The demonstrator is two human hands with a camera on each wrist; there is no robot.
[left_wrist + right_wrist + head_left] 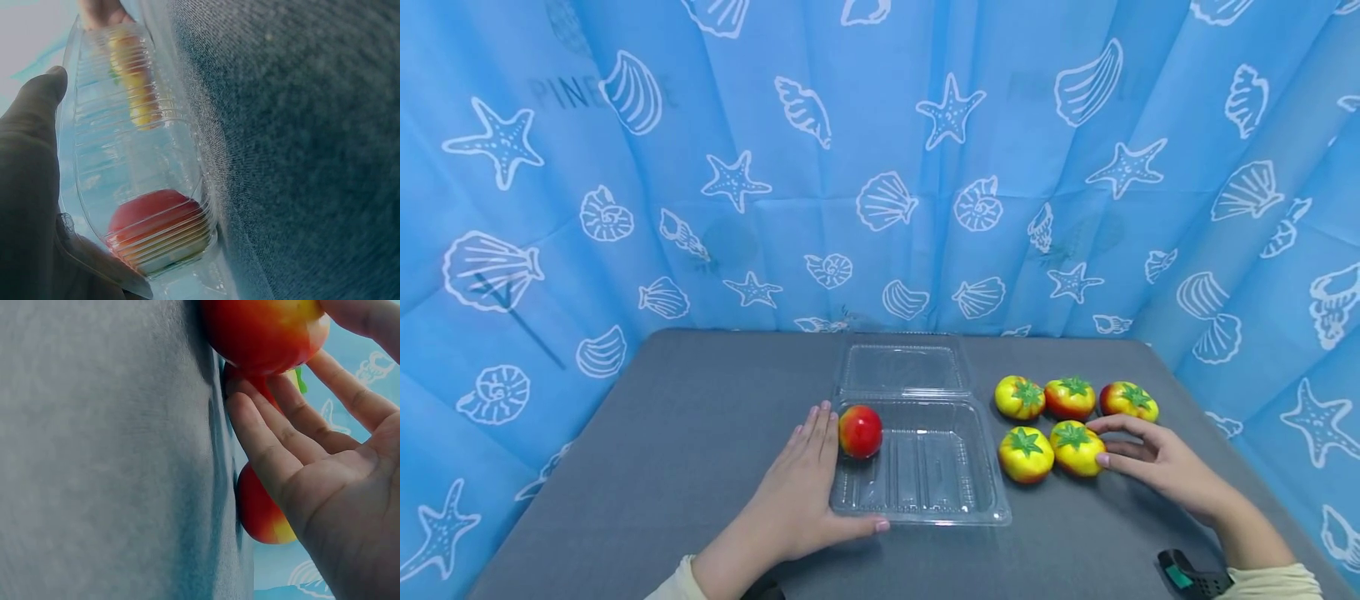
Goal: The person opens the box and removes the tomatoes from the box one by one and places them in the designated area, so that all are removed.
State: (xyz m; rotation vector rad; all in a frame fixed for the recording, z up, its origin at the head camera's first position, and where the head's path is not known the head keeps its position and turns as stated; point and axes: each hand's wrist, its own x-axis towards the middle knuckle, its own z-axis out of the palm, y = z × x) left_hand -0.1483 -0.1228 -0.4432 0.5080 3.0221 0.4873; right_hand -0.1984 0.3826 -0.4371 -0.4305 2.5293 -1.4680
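Observation:
My left hand (797,492) lies along the left side of a clear plastic clamshell box (992,500), fingers straight, thumb stretched out by its front edge. Inside the box's left end sits a toy persimmon (861,432), its red underside up; the left wrist view shows this persimmon (159,228) through the clear wall. My right hand (1150,458) has thumb and index finger on the right side of a yellow toy persimmon (1078,450) with a green leafy cap, pinching it. In the right wrist view that persimmon (265,331) meets the thumb and fingertips; the other fingers spread below it.
Several more toy persimmons stand right of the box: one (1026,455) beside the pinched one, and a back row with a left (1019,397), middle (1070,400) and right one (1129,402). The box's open lid (902,367) lies toward the blue curtain (880,167) behind the grey table (700,433).

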